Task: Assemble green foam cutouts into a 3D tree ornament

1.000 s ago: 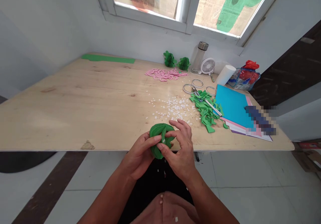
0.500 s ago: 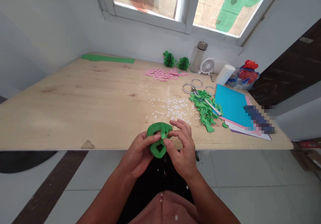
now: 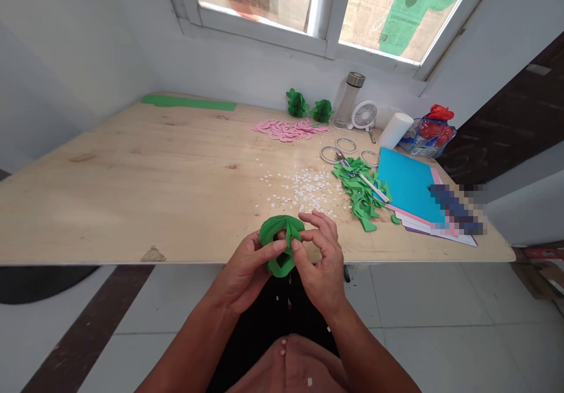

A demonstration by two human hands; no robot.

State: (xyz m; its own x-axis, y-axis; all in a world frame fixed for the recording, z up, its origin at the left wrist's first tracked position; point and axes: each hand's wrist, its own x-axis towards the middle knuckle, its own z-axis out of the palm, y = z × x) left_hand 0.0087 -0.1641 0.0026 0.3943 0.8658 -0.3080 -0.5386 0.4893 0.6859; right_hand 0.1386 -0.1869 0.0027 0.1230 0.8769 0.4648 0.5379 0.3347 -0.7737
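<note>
Between my hands, at the table's front edge, is a green paper cutout [image 3: 269, 228] with rounded outlines and openings cut in it, made of several layers. My left hand [image 3: 247, 266] grips it from the left, thumb laid across its front. With thumb and index finger my right hand [image 3: 321, 258] pinches a folded green piece at the cutout's right side; its other fingers are raised. Tiny white paper bits [image 3: 311, 190] lie scattered just beyond my hands. Two finished-looking green paper shapes [image 3: 298, 104] with fanned layers stand at the back.
Green scraps [image 3: 361, 202] lie at right with scissors [image 3: 342, 159] and a white pen [image 3: 374, 188] on them. Nearby are tape rings [image 3: 346, 145], blue paper [image 3: 408, 178], a white roll [image 3: 396, 130], a small fan [image 3: 365, 114], a bottle [image 3: 350, 99] and pink cutouts [image 3: 288, 131].
The folded green piece at my right fingertips now stands more upright, and my left thumb has slid slightly right over the cutout. Both hands keep hold of it.
</note>
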